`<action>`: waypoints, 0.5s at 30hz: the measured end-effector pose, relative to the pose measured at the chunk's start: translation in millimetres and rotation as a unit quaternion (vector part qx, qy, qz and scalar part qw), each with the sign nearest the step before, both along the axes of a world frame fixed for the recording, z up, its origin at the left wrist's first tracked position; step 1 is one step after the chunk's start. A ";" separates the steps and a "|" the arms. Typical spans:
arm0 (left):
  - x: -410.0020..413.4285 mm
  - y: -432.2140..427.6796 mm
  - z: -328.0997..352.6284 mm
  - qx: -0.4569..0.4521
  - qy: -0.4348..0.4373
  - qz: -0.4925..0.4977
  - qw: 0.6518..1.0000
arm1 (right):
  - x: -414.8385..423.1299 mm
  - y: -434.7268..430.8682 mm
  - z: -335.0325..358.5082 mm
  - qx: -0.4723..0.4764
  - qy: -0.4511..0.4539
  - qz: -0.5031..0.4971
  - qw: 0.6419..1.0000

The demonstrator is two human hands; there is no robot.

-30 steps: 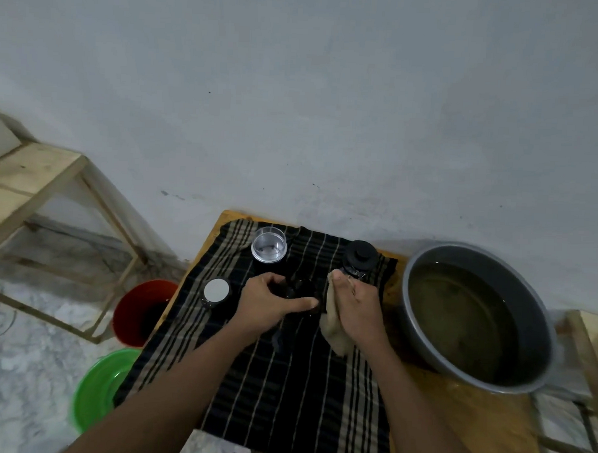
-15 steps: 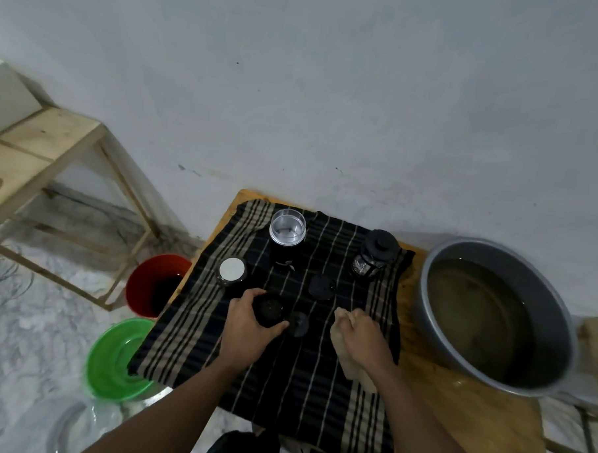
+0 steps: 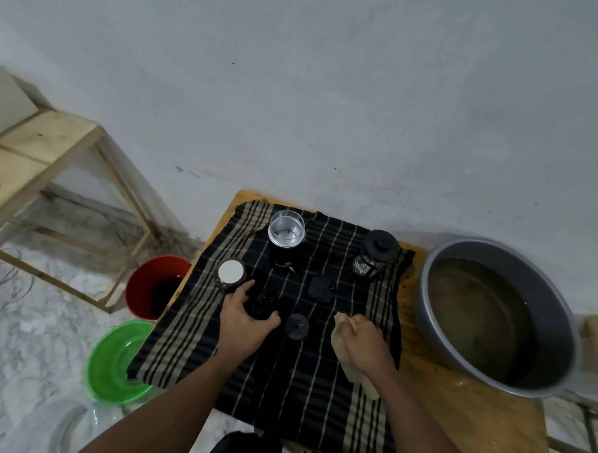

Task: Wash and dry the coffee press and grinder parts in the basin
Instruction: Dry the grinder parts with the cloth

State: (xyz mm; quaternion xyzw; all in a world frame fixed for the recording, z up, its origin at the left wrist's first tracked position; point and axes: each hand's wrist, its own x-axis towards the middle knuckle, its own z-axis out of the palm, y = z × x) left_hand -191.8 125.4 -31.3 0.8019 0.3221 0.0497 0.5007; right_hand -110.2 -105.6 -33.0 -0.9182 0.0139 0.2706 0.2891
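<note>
Cloth [image 3: 301,380], dark-striped, carries the parts: left hand [image 3: 243,321] curled round a small black grinder part [image 3: 261,303] near its middle, right hand [image 3: 361,338] clutching a beige rag [image 3: 353,372] alongside. Part looks light, rigid, likely wet-slick; take it by the rim. Basin [image 3: 424,310] of water stands at the right.

The grey metal basin [image 3: 423,300] stands on the right of the bench, holding murky water. Left of it, on the striped cloth [image 3: 304,380], the black-lidded glass coffee press [image 3: 375,255] stands upright at the far right, and the grinder body [image 3: 286,241] with its clear cup stands far centre. A black round lid [image 3: 321,288] lies flat nearer, with a smaller black disc [image 3: 297,325] nearer still. The left hand [image 3: 243,321] grips a black grinder part [image 3: 261,301]; the right hand [image 3: 361,342] grips a beige rag [image 3: 353,369].
</note>
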 end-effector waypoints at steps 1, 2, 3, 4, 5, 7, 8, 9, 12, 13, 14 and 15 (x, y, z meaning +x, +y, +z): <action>-0.3 -0.9 2.1 0.006 -0.002 -0.002 1.000 | 0.1 -0.2 -1.0 0.000 0.003 -0.001 1.000; -1.4 -1.0 3.1 0.016 -0.006 -0.004 1.000 | 0.0 1.0 -1.6 0.001 0.006 0.000 1.000; -2.6 -1.2 2.8 0.026 -0.010 -0.002 1.000 | 0.4 2.0 -1.7 0.001 0.006 0.002 1.000; -3.6 -0.8 1.6 0.036 -0.014 0.001 0.999 | 1.0 3.7 -1.5 0.003 0.005 0.004 1.000; -4.3 -0.5 -0.4 0.043 -0.018 0.005 0.999 | 1.2 5.1 -0.9 0.007 0.003 0.005 1.000; -4.8 0.1 -7.3 0.047 -0.023 0.002 0.999 | 1.0 7.2 1.5 0.018 -0.001 0.004 1.000; -4.6 -0.4 -9.9 0.047 -0.021 -0.005 0.999 | 0.7 7.5 2.5 0.022 -0.003 0.004 1.000; -4.3 -1.0 -12.2 0.049 -0.018 -0.011 0.999 | 0.6 7.5 2.9 0.025 -0.003 0.003 1.000; -6.2 -2.2 -17.6 0.040 -0.009 -0.015 0.999 | -0.4 6.5 2.1 0.020 -0.004 0.006 1.000; -6.7 -2.0 -17.6 0.038 -0.004 -0.020 0.999 | -1.1 5.8 1.7 0.016 -0.005 0.007 1.000; -7.0 -1.8 -16.2 0.039 0.002 -0.028 0.999 | -1.4 4.8 1.8 0.015 -0.005 0.007 1.000; -7.5 -1.2 -14.7 0.043 0.007 -0.041 0.998 | -1.6 4.1 1.5 0.017 -0.004 0.004 1.000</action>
